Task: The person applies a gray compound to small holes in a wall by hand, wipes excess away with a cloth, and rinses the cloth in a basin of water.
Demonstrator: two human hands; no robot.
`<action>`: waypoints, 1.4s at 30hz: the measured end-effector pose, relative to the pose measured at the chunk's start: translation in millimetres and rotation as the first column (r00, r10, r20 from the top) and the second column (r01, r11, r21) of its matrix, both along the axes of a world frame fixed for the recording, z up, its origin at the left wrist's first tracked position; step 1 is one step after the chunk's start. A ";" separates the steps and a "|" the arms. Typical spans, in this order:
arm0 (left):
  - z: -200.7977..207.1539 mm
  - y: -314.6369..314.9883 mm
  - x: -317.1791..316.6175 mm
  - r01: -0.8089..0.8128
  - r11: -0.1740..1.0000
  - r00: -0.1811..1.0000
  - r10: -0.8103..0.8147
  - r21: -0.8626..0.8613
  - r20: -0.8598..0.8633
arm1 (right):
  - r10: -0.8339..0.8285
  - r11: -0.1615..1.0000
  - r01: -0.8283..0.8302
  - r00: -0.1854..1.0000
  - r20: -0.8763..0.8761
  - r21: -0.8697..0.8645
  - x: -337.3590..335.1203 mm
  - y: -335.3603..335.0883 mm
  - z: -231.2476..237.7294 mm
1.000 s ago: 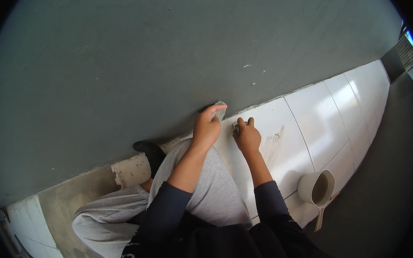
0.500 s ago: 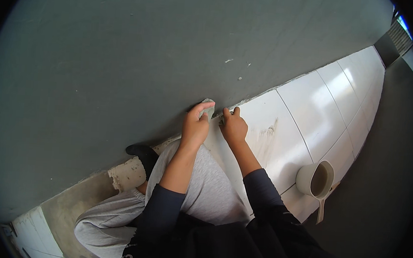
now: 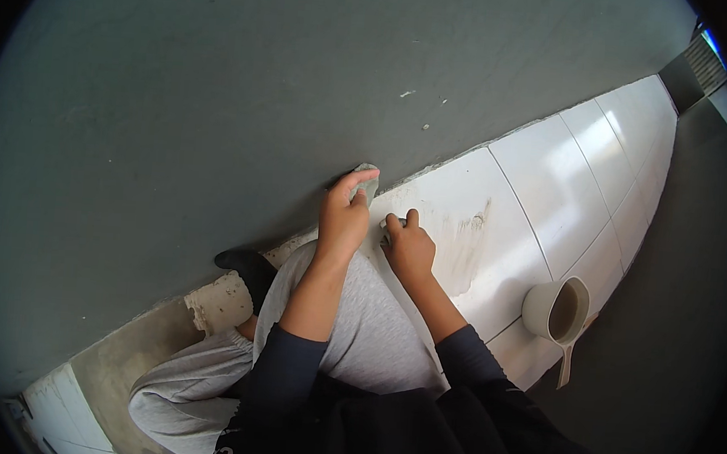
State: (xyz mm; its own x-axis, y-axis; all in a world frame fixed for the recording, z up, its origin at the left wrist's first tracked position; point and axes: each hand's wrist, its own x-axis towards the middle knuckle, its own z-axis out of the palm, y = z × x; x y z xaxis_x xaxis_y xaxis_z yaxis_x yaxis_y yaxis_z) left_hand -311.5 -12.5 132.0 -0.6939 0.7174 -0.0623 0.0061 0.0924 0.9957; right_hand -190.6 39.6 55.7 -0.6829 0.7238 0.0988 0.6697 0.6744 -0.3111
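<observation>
My left hand (image 3: 344, 219) is closed round a thin, pale grey-green piece (image 3: 369, 177), held against the foot of the grey wall (image 3: 219, 116). What that piece is cannot be made out. Just to its right, my right hand (image 3: 411, 249) is curled over the white tiles (image 3: 510, 187), a short way out from the wall. Its fingers pinch a small greyish thing (image 3: 386, 225), mostly hidden. Beside the right hand, a brownish smear (image 3: 475, 226) marks the tile.
A cream dipper (image 3: 536, 312) with murky liquid stands to the right near the tiles' edge, its handle toward me. My bent legs in grey trousers (image 3: 364, 337) take up the near middle. A broken-edged block of mortar (image 3: 222, 303) and bare cement (image 3: 131, 362) lie at left.
My right hand has drawn back from the wall's foot toward me, over the tile. The left hand has shifted slightly up along the wall, still holding its piece.
</observation>
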 end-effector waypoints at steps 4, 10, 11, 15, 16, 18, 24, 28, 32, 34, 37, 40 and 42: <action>7.2 2.5 -0.9 0.017 1.000 0.993 -0.018 -0.006 -0.117 | -0.038 0.999 0.039 0.999 -0.034 0.032 -37.9 34.2 1.7; 1.4 0.3 -4.4 0.009 1.000 0.988 -0.012 -0.021 -0.154 | 0.066 0.997 -0.065 0.997 0.039 -0.029 11.2 -3.0 2.6; -0.4 -0.4 -4.3 0.013 1.000 0.988 -0.013 -0.001 -0.151 | 0.080 0.996 -0.078 0.996 0.040 -0.040 23.6 -15.4 1.6; 2.1 0.0 0.4 -0.014 1.000 0.992 0.013 -0.010 -0.127 | 0.087 0.996 -0.083 0.986 0.142 -0.040 44.5 -37.6 -2.6; 2.1 0.7 1.7 -0.012 1.000 0.995 0.011 -0.015 -0.095 | 0.088 0.996 -0.086 0.991 0.100 -0.023 38.3 -33.2 -1.2; 2.4 1.1 3.8 -0.005 1.000 0.998 0.004 -0.025 -0.059 | 0.084 0.996 -0.084 0.994 0.062 -0.011 20.1 -19.9 0.8; 13.3 2.2 3.5 -0.015 1.000 0.985 0.014 -0.005 -0.172 | 0.006 0.998 -0.004 1.000 -0.026 0.060 -38.0 20.2 -6.4; 10.4 -3.3 -2.9 -0.023 1.000 0.989 0.023 0.001 -0.148 | 0.079 0.997 -0.079 0.997 0.009 -0.015 -17.8 4.3 4.0; 5.8 -3.1 -0.9 -0.036 0.999 0.982 0.042 0.033 -0.186 | 0.061 0.997 -0.057 0.994 0.087 -0.050 26.1 -28.6 4.8; 6.7 -1.5 2.7 -0.034 0.999 0.987 0.039 0.039 -0.154 | 0.054 0.998 -0.051 0.994 0.098 -0.039 29.0 -29.0 0.7; 5.0 -0.8 4.0 -0.044 0.998 0.995 0.049 0.046 -0.093 | 0.059 0.998 -0.058 0.997 0.057 -0.008 9.9 -19.9 -1.0; 6.8 -1.7 2.5 -0.059 0.997 0.992 0.065 0.056 -0.108 | 0.039 0.999 -0.039 0.999 -0.002 0.025 -33.0 2.8 -5.2; 9.5 2.3 4.9 -0.043 0.998 0.992 0.049 0.047 -0.120 | 0.001 0.999 -0.001 1.000 -0.010 0.045 -44.4 15.1 -9.0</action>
